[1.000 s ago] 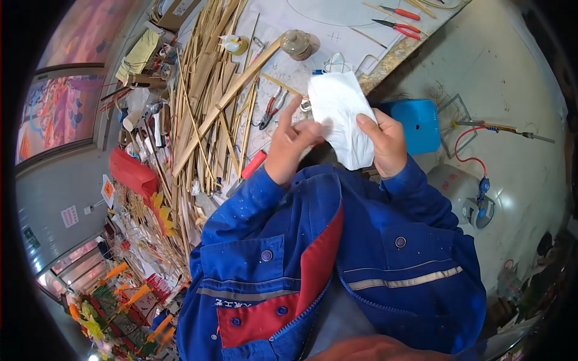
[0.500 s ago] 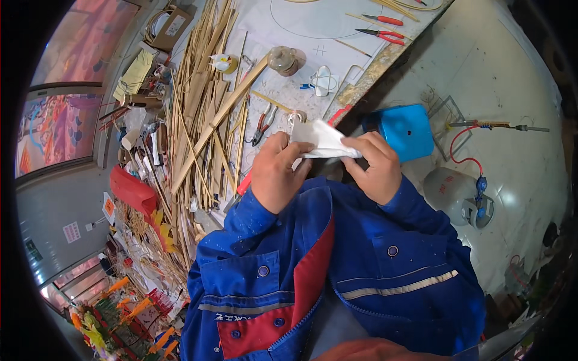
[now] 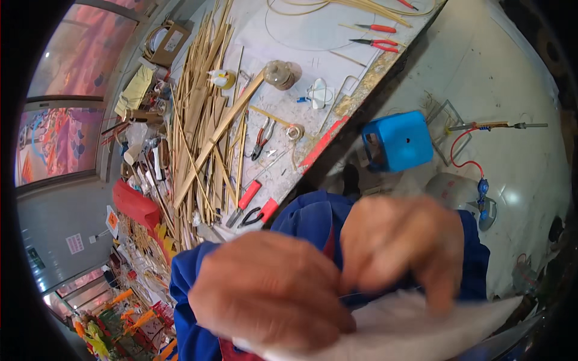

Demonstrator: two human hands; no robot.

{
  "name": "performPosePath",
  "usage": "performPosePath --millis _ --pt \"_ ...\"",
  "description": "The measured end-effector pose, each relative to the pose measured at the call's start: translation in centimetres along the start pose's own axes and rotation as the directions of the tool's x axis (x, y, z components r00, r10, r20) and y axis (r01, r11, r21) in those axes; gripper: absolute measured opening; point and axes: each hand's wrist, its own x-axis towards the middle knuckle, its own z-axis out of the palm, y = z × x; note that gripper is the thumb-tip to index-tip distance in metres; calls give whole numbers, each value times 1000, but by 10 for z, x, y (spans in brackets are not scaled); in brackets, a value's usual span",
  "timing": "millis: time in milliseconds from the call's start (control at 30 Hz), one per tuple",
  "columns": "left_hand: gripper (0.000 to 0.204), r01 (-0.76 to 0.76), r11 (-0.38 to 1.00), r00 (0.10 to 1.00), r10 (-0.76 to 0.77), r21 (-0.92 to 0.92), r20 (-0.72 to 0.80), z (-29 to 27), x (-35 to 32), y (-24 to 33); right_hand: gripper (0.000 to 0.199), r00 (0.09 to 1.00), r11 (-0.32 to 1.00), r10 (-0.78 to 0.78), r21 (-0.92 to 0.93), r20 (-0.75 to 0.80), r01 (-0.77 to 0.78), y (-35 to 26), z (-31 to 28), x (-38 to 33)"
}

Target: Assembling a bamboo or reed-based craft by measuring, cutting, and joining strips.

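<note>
A thin white sheet, most like a tissue, stretches across the lower right, close up and smeared by motion. My left hand is closed with its knuckles up, gripping the tissue's left part; its fingertips are hidden. To the right, my right hand is curled, with fingers pointing down onto the tissue's upper edge. Both hands are held up in front of my blue jacket, well off the table.
The worktable carries bamboo strips, a lidded glass jar, wire cutters, a red-handled knife and red-handled pliers. A blue plastic stool and a gas cylinder stand on the floor at right.
Both hands have come down and nearer with the tissue, from over the table's edge to in front of my chest. The tissue is spread wider.
</note>
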Motion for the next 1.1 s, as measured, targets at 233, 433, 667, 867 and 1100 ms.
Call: performPosePath --millis 233,433,667,867,1100 --pt "20 -246 890 894 362 385 -265 46 -23 3 38 966 972 -231 -78 -118 223 -30 33 -1" --pt "28 481 771 854 -304 417 -421 52 -2 47 22 867 935 -348 -192 -355 297 -17 70 28" --pt "32 396 876 912 -339 277 -230 55 -25 36 16 715 921 -385 -297 -584 253 -14 104 44" --pt "36 333 931 942 -322 148 -88 46 -35 10 25 665 924 -383 -266 -642 275 -12 99 49" --pt "41 195 981 978 -195 7 75 33 -46 -22 31 641 893 -444 -246 -627 377 -4 101 45"
